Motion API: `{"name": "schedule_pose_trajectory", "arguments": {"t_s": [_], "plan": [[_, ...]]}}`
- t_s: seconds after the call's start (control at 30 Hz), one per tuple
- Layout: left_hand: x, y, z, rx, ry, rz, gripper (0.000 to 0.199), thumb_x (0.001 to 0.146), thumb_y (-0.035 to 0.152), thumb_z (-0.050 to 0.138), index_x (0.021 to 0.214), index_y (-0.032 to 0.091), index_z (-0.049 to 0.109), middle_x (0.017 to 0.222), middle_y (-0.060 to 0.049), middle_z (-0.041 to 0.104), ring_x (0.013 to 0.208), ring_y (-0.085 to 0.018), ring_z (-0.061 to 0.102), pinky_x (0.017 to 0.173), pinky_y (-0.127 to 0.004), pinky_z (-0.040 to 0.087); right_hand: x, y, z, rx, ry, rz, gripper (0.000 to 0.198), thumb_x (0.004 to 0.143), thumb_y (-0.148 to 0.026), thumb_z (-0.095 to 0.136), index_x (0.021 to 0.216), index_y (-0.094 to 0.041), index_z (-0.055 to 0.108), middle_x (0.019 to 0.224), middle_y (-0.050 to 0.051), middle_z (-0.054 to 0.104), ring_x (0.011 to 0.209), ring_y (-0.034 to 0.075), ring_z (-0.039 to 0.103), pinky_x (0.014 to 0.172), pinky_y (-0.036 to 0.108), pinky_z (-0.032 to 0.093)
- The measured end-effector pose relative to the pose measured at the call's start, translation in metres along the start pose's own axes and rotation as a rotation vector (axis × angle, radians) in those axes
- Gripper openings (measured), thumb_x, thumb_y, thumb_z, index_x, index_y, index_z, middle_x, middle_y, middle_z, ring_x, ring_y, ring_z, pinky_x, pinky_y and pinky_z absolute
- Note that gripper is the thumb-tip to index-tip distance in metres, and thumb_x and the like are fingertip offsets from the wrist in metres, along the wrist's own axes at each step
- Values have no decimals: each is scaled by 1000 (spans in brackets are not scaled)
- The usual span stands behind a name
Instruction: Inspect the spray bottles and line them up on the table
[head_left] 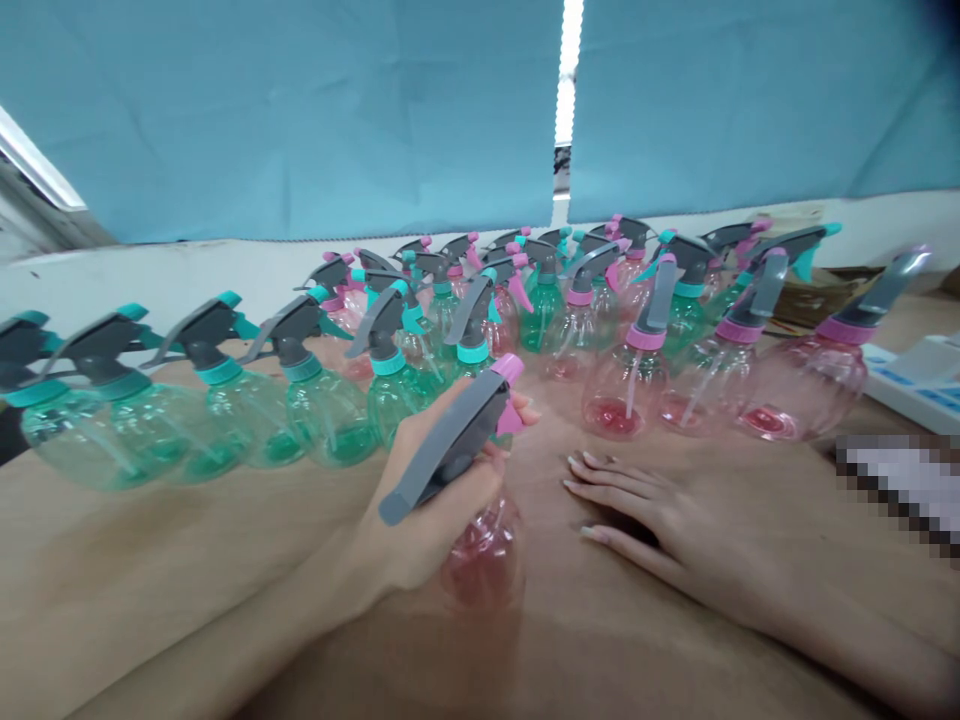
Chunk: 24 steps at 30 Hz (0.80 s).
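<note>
Well beyond and above the grip, a broad sheet of light-blue cloth, faintly creased, split ahead by a bright, narrow vertical gap. Beneath the cloth, a low white wall. Under and all around the grip, a wide, smooth, wood-brown tabletop, softly shiny, darker on the near side. Left of the grip and farther out, a curving row of round, clear green plastic spray bottles with teal collars; beyond and to the right, clear pink plastic spray bottles, colours mixed at the back. Far right, a flat white plastic object with blue patches. Nearer on that side, bare right hand, palm down, fingers extended; contact with the wood hard to tell. In the grip itself, bare left hand clamped around the neck of a rounded pink see-through spray bottle, grey head above, small pink trigger beside the fingers.
</note>
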<state>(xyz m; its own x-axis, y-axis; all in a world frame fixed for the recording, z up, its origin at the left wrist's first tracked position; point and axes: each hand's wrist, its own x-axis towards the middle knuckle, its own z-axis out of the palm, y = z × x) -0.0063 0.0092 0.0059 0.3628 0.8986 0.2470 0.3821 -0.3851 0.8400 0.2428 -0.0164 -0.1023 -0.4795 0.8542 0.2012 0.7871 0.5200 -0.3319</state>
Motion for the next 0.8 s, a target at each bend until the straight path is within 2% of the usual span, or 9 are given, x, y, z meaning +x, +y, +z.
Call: {"name": "schedule_pose_trajectory", "arguments": {"t_s": [0.13,0.33,0.47,0.57,0.7,0.8], "plan": [[0,-2,-4,-7,-44,25,30,78,28,51,105,26,64,62,3,54,55,-16,53,51,-26,44,0,-1,-1,-27,-9,-6,46,97,-47,43,135,-23,54,144,3,49,133,24,45,108,49,41],[1,-3,-2,28,29,101,19,74,23,52,89,25,65,70,3,59,52,-13,48,50,-26,41,1,0,-2,-51,-13,-19,47,97,-47,42,136,-23,53,145,3,48,133,24,45,108,48,41],[0,-1,-1,24,57,112,10,73,23,52,78,25,60,72,1,61,61,-17,56,58,-30,47,1,0,-2,-34,-8,-9,47,97,-48,42,136,-23,53,145,3,48,133,24,45,109,48,40],[0,-1,-1,6,76,117,11,73,22,52,79,25,60,78,0,65,67,-19,60,62,-31,50,1,1,-2,-24,-2,-11,47,97,-48,43,135,-23,54,144,3,48,133,24,44,109,48,40],[0,-2,2,-5,88,64,18,75,26,54,89,27,65,62,4,56,52,-15,49,49,-27,43,1,1,0,-34,0,-24,47,97,-48,42,135,-23,53,144,3,48,133,24,45,108,48,41],[1,0,5,-20,117,36,21,74,26,56,91,28,68,64,4,56,54,-15,49,50,-27,44,1,1,0,-42,8,-32,47,97,-47,42,135,-23,54,144,2,48,133,23,45,108,47,41]]}}
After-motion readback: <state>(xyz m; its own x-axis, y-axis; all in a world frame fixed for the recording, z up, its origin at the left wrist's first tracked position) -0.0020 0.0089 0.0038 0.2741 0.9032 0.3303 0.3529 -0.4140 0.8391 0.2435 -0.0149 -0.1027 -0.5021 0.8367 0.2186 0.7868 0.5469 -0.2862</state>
